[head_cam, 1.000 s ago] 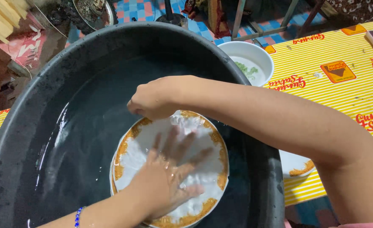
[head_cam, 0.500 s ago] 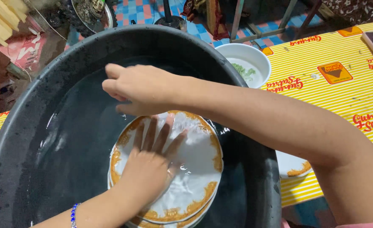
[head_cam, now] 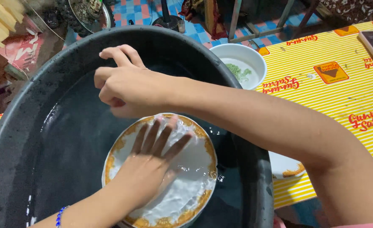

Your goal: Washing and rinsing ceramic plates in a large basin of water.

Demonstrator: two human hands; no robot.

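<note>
- The left hand point(head_cam: 146, 169) lies flat on a white plate with an orange-gold rim point(head_cam: 195, 177), its fingers point(head_cam: 161, 135) spread wide and pressed to the wet face of the plate, gripping nothing.
- The plate sits tilted in the water of a large black basin point(head_cam: 30, 105), on the near right side of it, directly beneath the left fingers; there may be a 2nd plate under it, but the view is too poor to tell.
- The right hand point(head_cam: 127, 84) hovers above the water just beyond the left fingertips, its fingers loosely curled and holding nothing; the forearm crosses over the far edge of the plate.
- A blue bead bracelet point(head_cam: 59, 215) rings the left wrist, behind the left fingers.
- To the right of the right hand's fingers, outside the basin, a white bowl point(head_cam: 252, 57) with green bits stands on the yellow striped tabletop point(head_cam: 342, 97).
- Another orange-rimmed plate point(head_cam: 285, 166) peeks out beside the basin, under the right forearm.
</note>
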